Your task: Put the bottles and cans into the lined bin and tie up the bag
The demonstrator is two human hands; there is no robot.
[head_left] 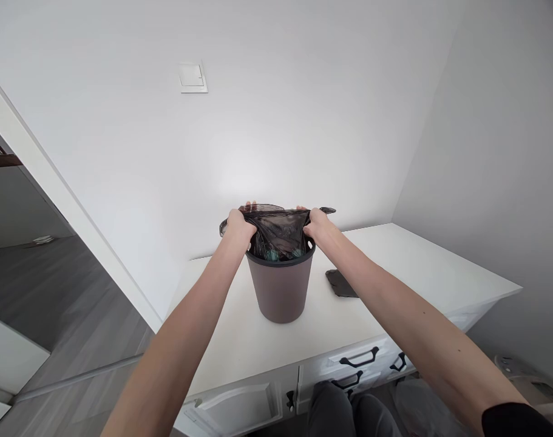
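A small brown-grey waste bin (280,291) stands on a white desk (394,267) against the wall. A black plastic bag (278,233) lines the bin and rises above its rim. My left hand (238,226) is closed on the bag's left edge. On the opposite edge my right hand (316,224) is closed too. Both hands hold the bag's mouth stretched just above the rim. Dark contents show inside the bag, too dim to name.
A flat dark folded item (340,283) lies on the desk right of the bin. Drawers with black handles (359,360) run along the desk front. A light switch (193,77) is on the wall. A doorway (39,285) opens at left.
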